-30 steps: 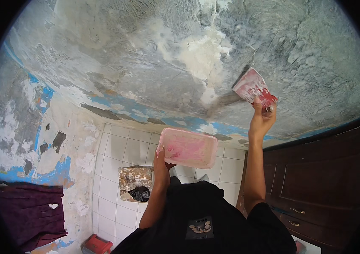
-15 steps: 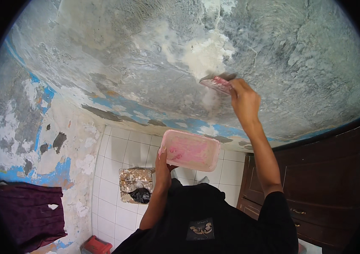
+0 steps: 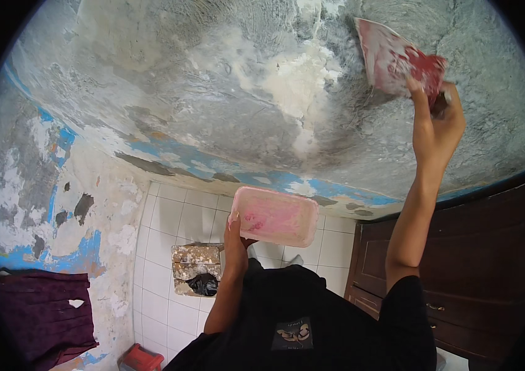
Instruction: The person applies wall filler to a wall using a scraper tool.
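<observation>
My left hand (image 3: 234, 247) is closed on the left edge of a pink plastic tub (image 3: 278, 213), which has pink and pale smears inside. My raised right hand (image 3: 438, 123) grips a red putty knife (image 3: 392, 52) by its lower end; the wide blade is coated in white smears and lies at the rough grey wall (image 3: 200, 99), up and right of a cream patch (image 3: 296, 83) of filler. Whether the blade touches the wall is hard to tell.
Dark wooden cabinet (image 3: 460, 247) at right. Peeling blue-and-white wall (image 3: 58, 198) at left, with purple cloth (image 3: 40, 309) hung on it. Plaster-spattered box (image 3: 191, 256) holding a black bag on white tiled floor (image 3: 182, 312); red plastic object (image 3: 142, 358) at lower left.
My right hand and knife first moved left and flattened over the cream patch, then swung up and right, higher on the wall. My left hand and tub have barely moved.
</observation>
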A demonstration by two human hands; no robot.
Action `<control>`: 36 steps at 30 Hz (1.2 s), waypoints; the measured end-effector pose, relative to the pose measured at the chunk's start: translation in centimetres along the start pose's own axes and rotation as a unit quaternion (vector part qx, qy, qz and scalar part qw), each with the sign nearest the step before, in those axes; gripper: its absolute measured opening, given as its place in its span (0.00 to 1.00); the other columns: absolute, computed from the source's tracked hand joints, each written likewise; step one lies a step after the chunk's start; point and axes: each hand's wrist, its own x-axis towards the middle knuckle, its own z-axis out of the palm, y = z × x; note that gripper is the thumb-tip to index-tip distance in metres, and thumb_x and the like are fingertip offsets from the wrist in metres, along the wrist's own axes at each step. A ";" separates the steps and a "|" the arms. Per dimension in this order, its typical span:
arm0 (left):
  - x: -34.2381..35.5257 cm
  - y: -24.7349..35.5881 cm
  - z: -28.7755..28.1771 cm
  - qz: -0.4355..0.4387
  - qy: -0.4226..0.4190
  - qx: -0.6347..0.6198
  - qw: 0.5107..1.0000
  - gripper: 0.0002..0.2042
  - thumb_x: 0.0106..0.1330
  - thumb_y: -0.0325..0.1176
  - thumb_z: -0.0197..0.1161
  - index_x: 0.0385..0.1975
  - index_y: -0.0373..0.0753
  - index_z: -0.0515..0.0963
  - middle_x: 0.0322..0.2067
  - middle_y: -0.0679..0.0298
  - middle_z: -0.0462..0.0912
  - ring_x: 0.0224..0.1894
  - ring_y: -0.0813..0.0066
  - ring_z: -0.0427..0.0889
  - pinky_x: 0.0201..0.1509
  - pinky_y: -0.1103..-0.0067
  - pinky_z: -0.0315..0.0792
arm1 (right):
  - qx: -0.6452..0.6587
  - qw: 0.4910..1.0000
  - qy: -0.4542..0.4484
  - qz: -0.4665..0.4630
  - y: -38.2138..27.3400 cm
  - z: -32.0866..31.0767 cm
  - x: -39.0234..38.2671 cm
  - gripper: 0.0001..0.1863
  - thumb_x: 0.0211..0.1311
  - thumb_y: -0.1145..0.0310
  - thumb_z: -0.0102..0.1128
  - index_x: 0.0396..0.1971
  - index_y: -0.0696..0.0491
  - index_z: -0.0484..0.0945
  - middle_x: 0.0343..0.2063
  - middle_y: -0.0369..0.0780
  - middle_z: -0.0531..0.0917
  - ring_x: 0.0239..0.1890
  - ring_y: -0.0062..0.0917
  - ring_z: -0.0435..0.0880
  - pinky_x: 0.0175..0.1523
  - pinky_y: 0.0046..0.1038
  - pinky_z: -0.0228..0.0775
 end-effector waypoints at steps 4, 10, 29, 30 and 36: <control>0.2 -0.3 0.2 -0.015 -0.003 0.009 1.000 0.28 0.77 0.51 0.44 0.67 0.35 0.64 0.57 0.54 0.77 0.55 0.62 0.83 0.52 0.66 0.82 | 0.246 0.953 0.003 0.176 1.4 2.5 -4.7 0.05 0.65 0.75 0.68 0.38 0.57 0.80 0.35 0.35 0.85 0.35 0.14 0.80 0.45 0.19 0.74; 0.5 -0.3 1.0 -0.020 -0.024 0.017 0.999 0.30 0.76 0.53 0.46 0.67 0.35 0.64 0.57 0.53 0.77 0.54 0.63 0.83 0.51 0.69 0.82 | 0.269 0.940 0.053 0.204 5.6 8.3 -8.0 0.07 0.65 0.74 0.69 0.37 0.58 0.79 0.31 0.32 0.83 0.32 0.10 0.75 0.37 0.17 0.66; 0.0 -0.8 0.7 -0.032 -0.017 0.016 0.999 0.27 0.77 0.51 0.44 0.66 0.36 0.66 0.57 0.55 0.78 0.55 0.63 0.82 0.53 0.65 0.81 | 0.074 0.984 -0.132 0.091 5.3 2.6 -10.4 0.08 0.58 0.78 0.69 0.36 0.53 0.80 0.28 0.37 0.81 0.29 0.21 0.81 0.34 0.24 0.71; 0.0 -0.7 0.7 -0.031 -0.019 0.015 0.999 0.27 0.77 0.51 0.44 0.66 0.36 0.66 0.57 0.55 0.78 0.55 0.63 0.82 0.53 0.65 0.81 | 0.030 0.982 -0.176 0.055 4.6 3.2 -10.4 0.09 0.56 0.79 0.69 0.36 0.53 0.80 0.28 0.39 0.81 0.28 0.28 0.83 0.33 0.28 0.72; 0.2 -0.4 0.9 -0.032 -0.024 0.010 0.999 0.27 0.77 0.51 0.43 0.66 0.36 0.66 0.56 0.55 0.78 0.55 0.62 0.82 0.52 0.65 0.81 | -0.137 0.965 -0.221 -0.021 4.6 6.4 -9.9 0.08 0.55 0.79 0.67 0.34 0.53 0.80 0.32 0.44 0.82 0.33 0.42 0.84 0.34 0.36 0.74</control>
